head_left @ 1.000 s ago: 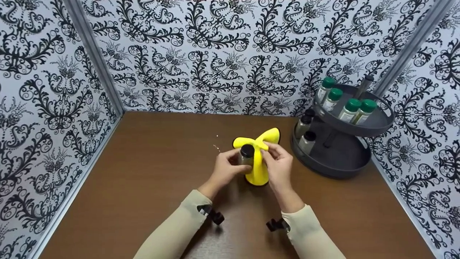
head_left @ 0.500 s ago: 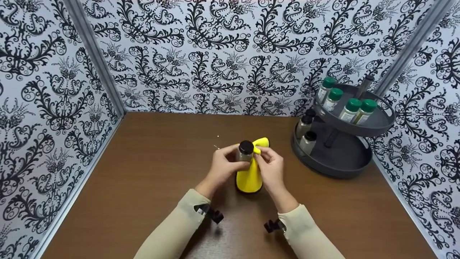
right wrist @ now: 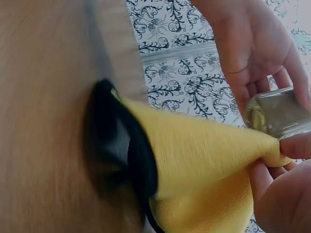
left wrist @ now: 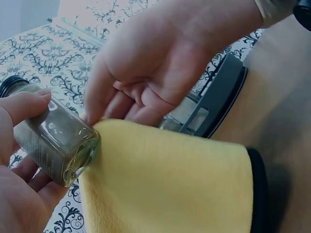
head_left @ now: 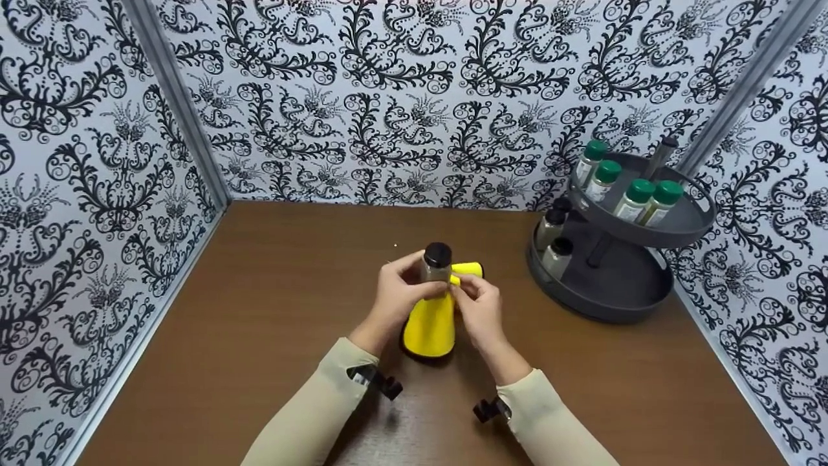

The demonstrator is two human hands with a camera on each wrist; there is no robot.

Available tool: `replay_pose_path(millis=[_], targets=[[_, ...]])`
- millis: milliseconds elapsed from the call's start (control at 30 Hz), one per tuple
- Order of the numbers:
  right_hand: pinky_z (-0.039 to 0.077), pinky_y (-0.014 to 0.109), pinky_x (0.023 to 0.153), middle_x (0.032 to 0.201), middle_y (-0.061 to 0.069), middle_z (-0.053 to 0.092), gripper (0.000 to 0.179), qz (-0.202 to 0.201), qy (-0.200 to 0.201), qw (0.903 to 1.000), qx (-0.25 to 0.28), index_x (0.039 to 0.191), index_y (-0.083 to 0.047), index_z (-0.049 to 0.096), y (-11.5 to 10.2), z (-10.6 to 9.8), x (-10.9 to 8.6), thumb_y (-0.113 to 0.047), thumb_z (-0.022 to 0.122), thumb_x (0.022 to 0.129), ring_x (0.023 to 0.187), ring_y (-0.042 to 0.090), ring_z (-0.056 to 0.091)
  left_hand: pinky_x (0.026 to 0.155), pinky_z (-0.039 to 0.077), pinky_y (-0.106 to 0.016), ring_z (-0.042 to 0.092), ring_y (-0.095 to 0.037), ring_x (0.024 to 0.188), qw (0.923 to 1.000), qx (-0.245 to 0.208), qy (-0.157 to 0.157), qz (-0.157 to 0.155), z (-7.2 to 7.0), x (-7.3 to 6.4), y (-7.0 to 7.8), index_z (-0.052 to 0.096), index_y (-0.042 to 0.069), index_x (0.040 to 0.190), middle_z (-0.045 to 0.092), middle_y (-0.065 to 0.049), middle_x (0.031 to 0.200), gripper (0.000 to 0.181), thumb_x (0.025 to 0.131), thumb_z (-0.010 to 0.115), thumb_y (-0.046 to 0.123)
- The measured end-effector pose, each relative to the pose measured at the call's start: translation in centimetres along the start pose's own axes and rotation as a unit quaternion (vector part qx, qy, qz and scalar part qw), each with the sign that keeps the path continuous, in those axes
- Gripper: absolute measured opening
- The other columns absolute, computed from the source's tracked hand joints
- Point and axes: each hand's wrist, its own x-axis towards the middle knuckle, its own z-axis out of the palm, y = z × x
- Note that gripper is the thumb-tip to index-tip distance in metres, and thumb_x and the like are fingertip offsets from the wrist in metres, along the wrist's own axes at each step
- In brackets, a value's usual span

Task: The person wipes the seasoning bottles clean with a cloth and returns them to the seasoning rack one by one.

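Observation:
My left hand (head_left: pixel 396 294) holds a square glass spice jar (left wrist: pixel 58 131) with a black lid between thumb and fingers. The jar stands roughly upright in the head view, raised above the table. Close on its right, my right hand (head_left: pixel 480 307) pinches a bunched part of a yellow cloth (head_left: pixel 430 327) with a dark edge. The cloth hangs down from those fingers, and its upper part lies right by the jar's base in the left wrist view. In the right wrist view the pinched fold (right wrist: pixel 272 148) shows between thumb and fingers.
A dark grey two-tier round rack (head_left: pixel 601 298) stands at the back right of the brown table (head_left: pixel 291 310). Several green-capped jars (head_left: pixel 634 199) sit on its upper tier, black-capped jars (head_left: pixel 557 255) on the lower. A small pale speck lies behind the hands. Patterned walls enclose the table.
Both hands have shifted slightly left with the jar and cloth. The jar is lifted a little higher. The cloth has swung left, and its hanging part now reaches nearer the front.

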Motion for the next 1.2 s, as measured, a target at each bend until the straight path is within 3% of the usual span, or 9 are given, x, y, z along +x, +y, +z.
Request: replay_pose_path(millis=[167, 467, 767, 1033, 1200], targets=[[0.062, 0.029, 0.068, 0.100, 0.015, 0.081, 0.022, 0.003, 0.003, 1.0000, 0.005, 0.117, 0.009, 0.075, -0.1, -0.1, 0.0, -0.002, 0.072, 0.098, 0.076, 0.013, 0.070, 0.090, 0.061, -0.031, 0.071, -0.020, 0.097, 0.9995, 0.023, -0.011, 0.019, -0.1, 0.1, 0.1, 0.077, 0.014, 0.130, 0.079, -0.010, 0.113, 0.052, 0.080, 0.094, 0.014], [0.062, 0.028, 0.073, 0.103, 0.016, 0.081, 0.018, -0.021, 0.001, 0.9996, -0.017, 0.114, 0.004, 0.078, -1.4, -0.6, -0.1, -0.003, 0.073, 0.098, 0.081, 0.014, 0.073, 0.091, 0.060, -0.036, 0.070, -0.017, 0.098, 0.9948, 0.067, -0.031, 0.071, -0.2, 0.3, -0.5, 0.079, 0.010, 0.125, 0.078, -0.010, 0.117, 0.049, 0.079, 0.094, 0.010], [0.061, 0.022, 0.074, 0.102, 0.016, 0.081, 0.022, -0.031, 0.040, 0.9969, 0.060, 0.116, 0.015, 0.072, -3.4, -1.5, 0.1, 0.007, 0.071, 0.095, 0.085, 0.010, 0.074, 0.089, 0.060, -0.029, 0.072, -0.016, 0.098, 0.9936, 0.090, -0.046, 0.050, -0.1, 0.5, -2.7, 0.079, 0.010, 0.124, 0.080, -0.010, 0.116, 0.049, 0.077, 0.094, 0.009], [0.061, 0.022, 0.080, 0.111, 0.026, 0.078, 0.023, -0.050, 0.036, 0.9971, 0.044, 0.118, 0.016, 0.071, -4.3, -1.6, 0.0, 0.008, 0.069, 0.096, 0.091, 0.008, 0.074, 0.090, 0.063, -0.036, 0.072, -0.017, 0.098, 0.9938, 0.097, -0.043, 0.033, -0.1, 0.5, -2.9, 0.080, 0.014, 0.123, 0.080, -0.008, 0.115, 0.049, 0.077, 0.094, 0.011], [0.061, 0.022, 0.084, 0.112, 0.025, 0.078, 0.022, -0.054, 0.031, 0.9972, 0.042, 0.117, 0.016, 0.071, -3.3, -1.5, 0.3, 0.007, 0.069, 0.097, 0.093, 0.008, 0.075, 0.088, 0.063, -0.032, 0.072, -0.017, 0.097, 0.9946, 0.083, -0.049, 0.038, 0.1, 0.2, -2.8, 0.080, 0.016, 0.122, 0.080, -0.006, 0.113, 0.047, 0.078, 0.094, 0.013]])
